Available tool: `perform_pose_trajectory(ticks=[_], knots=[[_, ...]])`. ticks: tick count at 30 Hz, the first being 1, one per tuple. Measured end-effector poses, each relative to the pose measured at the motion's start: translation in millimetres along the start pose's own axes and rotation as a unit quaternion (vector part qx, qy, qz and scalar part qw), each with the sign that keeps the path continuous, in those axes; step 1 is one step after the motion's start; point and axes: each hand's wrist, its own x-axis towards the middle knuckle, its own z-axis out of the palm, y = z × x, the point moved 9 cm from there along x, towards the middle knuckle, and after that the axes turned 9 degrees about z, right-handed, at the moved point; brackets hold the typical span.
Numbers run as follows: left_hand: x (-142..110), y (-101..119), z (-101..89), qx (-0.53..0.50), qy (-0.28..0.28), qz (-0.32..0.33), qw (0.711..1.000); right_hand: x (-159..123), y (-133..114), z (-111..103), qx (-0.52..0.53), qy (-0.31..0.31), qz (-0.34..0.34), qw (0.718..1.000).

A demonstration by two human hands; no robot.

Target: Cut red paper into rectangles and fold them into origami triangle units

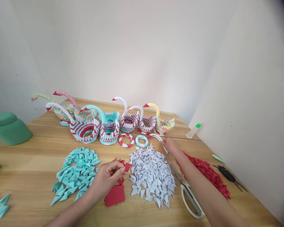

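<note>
My right hand (170, 145) grips the lower part of a curved white paper swan neck (156, 136) with a red tip, at the table's middle right. Over the red paper pieces (120, 182), my left hand (111, 173) is closed, thumb against fingers. Whether something small is pinched there I cannot make out. A red paper square (127, 166) shows just beyond its fingertips, and a stack of red paper (115, 196) lies below. White folded triangles (152, 176) form a heap between my hands. Left of my left hand is a heap of turquoise triangles (78, 171).
Several paper swans (85, 129) stand along the back. A red-and-white ring (126, 140) and a turquoise-and-white ring (141, 141) lie before them. Scissors (191, 201), red triangles (205, 173), a black-handled tool (227, 173) and a glue bottle (193, 131) are right; a green container (10, 129) is left.
</note>
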Motion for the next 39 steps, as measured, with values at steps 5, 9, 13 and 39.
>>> perform_pose_trajectory(ticks=[5, 9, 13, 39], knots=[[-1, -3, 0.1, -0.002, -0.002, -0.001, 1.000, -1, -1, 1, -0.003, -0.020, 0.005, 1.000], [0, -3, 0.2, 0.007, -0.006, 0.003, 1.000, -6, -3, -3, -0.002, -0.017, 0.008, 1.000], [0, -1, 0.0, 0.015, -0.005, 0.002, 1.000, -19, -9, -23, 0.011, 0.021, 0.005, 1.000], [-1, 16, 3.0, 0.058, -0.005, 0.082, 0.995, -208, -172, -67, 0.420, 0.084, -0.348, 0.834]])
